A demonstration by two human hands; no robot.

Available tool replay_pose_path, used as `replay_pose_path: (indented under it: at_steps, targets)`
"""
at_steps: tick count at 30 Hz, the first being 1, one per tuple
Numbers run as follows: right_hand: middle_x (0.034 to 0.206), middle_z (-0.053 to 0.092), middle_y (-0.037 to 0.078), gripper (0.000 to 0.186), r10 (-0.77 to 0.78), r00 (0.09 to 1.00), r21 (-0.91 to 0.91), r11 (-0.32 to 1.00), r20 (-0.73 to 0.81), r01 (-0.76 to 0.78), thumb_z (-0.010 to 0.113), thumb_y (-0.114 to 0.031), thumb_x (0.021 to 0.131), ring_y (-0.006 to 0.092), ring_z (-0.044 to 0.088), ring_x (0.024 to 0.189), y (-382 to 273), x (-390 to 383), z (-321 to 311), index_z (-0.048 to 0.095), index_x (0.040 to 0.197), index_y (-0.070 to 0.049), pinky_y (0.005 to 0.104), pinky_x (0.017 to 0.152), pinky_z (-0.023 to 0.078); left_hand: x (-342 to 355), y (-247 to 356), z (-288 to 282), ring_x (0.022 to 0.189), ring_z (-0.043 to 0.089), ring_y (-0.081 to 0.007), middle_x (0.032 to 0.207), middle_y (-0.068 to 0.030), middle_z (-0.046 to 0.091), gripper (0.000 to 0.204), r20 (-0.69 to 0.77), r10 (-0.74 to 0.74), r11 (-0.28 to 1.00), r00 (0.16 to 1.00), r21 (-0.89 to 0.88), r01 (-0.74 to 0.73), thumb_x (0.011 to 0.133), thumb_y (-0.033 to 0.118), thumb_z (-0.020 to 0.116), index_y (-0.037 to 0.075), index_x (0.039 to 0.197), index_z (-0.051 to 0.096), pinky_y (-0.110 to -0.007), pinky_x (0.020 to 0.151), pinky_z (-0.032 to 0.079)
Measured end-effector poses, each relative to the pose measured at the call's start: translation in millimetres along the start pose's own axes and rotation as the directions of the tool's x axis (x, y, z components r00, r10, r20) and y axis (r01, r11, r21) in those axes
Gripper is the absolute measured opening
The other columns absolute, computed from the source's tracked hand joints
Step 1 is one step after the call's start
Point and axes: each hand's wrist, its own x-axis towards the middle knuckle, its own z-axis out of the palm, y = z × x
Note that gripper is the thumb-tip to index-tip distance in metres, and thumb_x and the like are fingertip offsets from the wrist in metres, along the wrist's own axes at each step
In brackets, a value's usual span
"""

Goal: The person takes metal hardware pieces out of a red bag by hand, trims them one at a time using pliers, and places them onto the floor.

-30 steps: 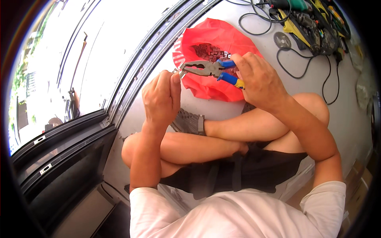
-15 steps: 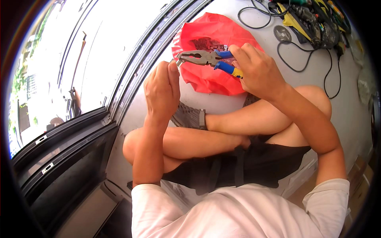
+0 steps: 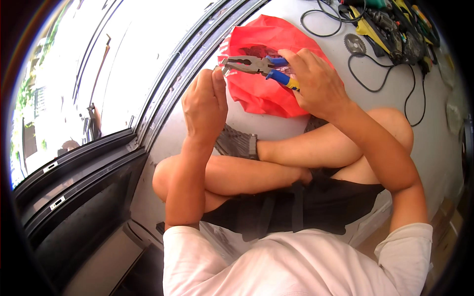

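Observation:
My right hand (image 3: 318, 84) is wrapped round the blue-and-yellow handles of a pair of pliers (image 3: 249, 64), whose grey jaws point left. At the jaw tips my left hand (image 3: 205, 106) is closed in a pinch, thumb uppermost. It pinches a small metal piece (image 3: 224, 69), mostly hidden by the fingers, and the jaws meet or nearly meet that piece. Beneath both hands lies a red plastic bag (image 3: 261, 101), its mouth open, with many small shiny pieces (image 3: 261, 51) inside.
Power tools (image 3: 390, 34) with a black cord (image 3: 368, 88) and a round saw blade (image 3: 354, 44) lie at the far right. Metal door tracks (image 3: 175, 69) run along the left, beside a dark sliding frame (image 3: 84, 197). My crossed legs (image 3: 306, 148) are below the bag.
Both hands have risen slightly away from me, and the pliers' jaws have moved a little up with them. My left hand still pinches the small metal piece.

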Motion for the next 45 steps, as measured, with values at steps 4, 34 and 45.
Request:
replay_pose_path:
  at_steps: [4, 34, 45]
  targets:
    - [0.095, 0.058, 0.015, 0.056, -0.055, 0.997, 0.003, 0.998, -0.063, 0.055, 0.065, -0.006, 0.086, 0.0357, 0.062, 0.088, -3, 0, 1, 0.053, 0.141, -0.006, 0.046, 0.074, 0.05, 0, 2, -2, 0.061, 0.059, -0.0288, 0.071, -0.0111, 0.063, 0.038, -0.002, 0.036, 0.998, 0.999, 0.043, -0.036, 0.112, 0.025, 0.048, 0.002, 0.081, 0.054, -0.04, 0.059, 0.045]
    - [0.108, 0.067, 0.022, 0.045, 0.002, 0.997, 0.004, 1.0, 0.083, -0.002, 0.065, -0.005, 0.084, 0.0419, 0.068, 0.093, 5, -7, 23, 0.057, 0.129, -0.003, 0.0486, 0.079, 0.056, 9, -8, 17, 0.064, 0.058, -0.0166, 0.071, -0.0077, 0.061, 0.051, 0.151, -0.234, 0.96, 0.96, -0.12, 0.253, 0.113, 0.04, 0.042, -0.001, 0.088, 0.059, -0.034, 0.064, 0.047]
    - [0.109, 0.066, 0.017, 0.046, 0.167, 0.959, 0.107, 0.975, 0.227, -0.195, 0.067, -0.009, 0.088, 0.0399, 0.068, 0.097, 11, -1, 22, 0.056, 0.133, -0.01, 0.0492, 0.082, 0.055, 10, -8, 10, 0.063, 0.056, -0.0117, 0.07, -0.0048, 0.063, 0.054, 0.197, -0.315, 0.912, 0.928, -0.207, 0.354, 0.111, 0.045, 0.047, 0.0, 0.087, 0.063, -0.031, 0.062, 0.046]
